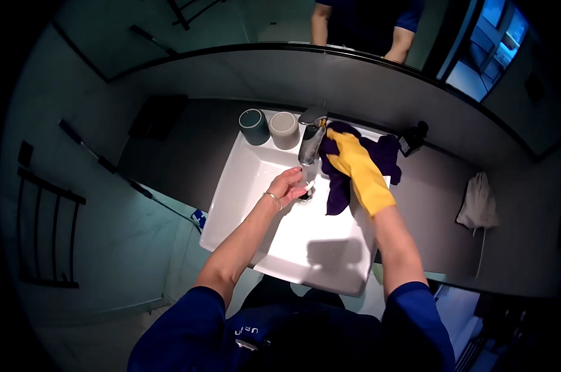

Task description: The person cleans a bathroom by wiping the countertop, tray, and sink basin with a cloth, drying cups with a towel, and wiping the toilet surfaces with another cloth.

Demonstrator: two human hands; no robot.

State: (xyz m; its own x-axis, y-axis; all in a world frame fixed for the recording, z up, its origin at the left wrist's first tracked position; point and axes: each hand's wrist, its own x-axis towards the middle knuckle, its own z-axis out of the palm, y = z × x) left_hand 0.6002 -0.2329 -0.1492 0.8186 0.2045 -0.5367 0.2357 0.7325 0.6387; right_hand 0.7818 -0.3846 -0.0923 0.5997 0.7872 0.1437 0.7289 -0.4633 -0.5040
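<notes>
My bare left hand (284, 188), with a bracelet at the wrist, is over the white sink (231, 211), just below the tap's spout. Its fingers are bent and apart; a small white patch by the thumb is too small to make out. A yellow rubber glove covers my right hand (350, 155), which is closed on a dark purple cloth (339, 192) beside the tap (311, 142). Part of this cloth hangs into the basin and part lies over the sink's right rim. The gloved fingertips are close to the tap's top; whether they touch it is unclear.
A dark green cup (254, 127) and a beige cup (284, 131) stand at the sink's back left corner. On the counter (429, 211) to the right are a dark bottle (413, 138) and a pale cloth pouch (478, 201). Behind is a mirror (268, 25); a long-handled tool (88, 147) leans left.
</notes>
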